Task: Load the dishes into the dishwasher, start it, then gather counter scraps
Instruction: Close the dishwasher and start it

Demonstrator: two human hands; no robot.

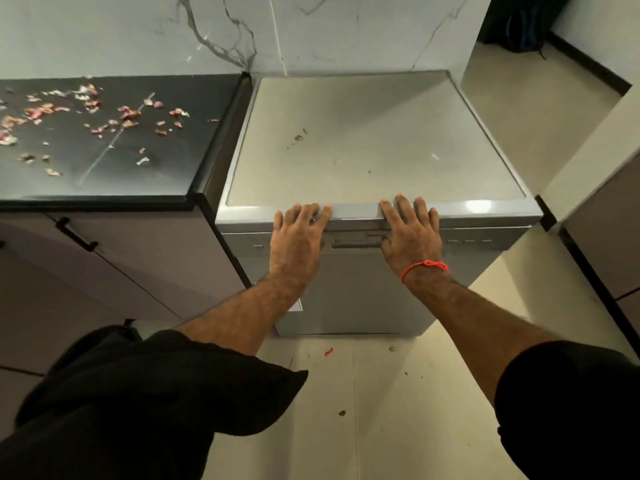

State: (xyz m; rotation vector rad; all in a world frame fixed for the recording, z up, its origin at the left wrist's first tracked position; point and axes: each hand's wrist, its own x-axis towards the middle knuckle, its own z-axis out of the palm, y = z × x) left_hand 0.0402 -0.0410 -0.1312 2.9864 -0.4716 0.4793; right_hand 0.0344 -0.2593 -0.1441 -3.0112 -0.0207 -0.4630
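Against the dishwasher [374, 140], at the middle of the head view, you have both hands flat on its closed door's top edge. Your left hand [298, 237] lies with fingers straight, the tips over the near lip of the top panel. Your right hand [412, 233] does the same just to the right, a red thread [424, 266] round its wrist; neither hand grips anything. Between them sits the door's handle recess [356, 243]. To the left, the dark bench [180, 168] carries scattered pinkish scraps [128, 114], mostly on its far left part. A few bits lie on the pale floor [398, 410] near you.
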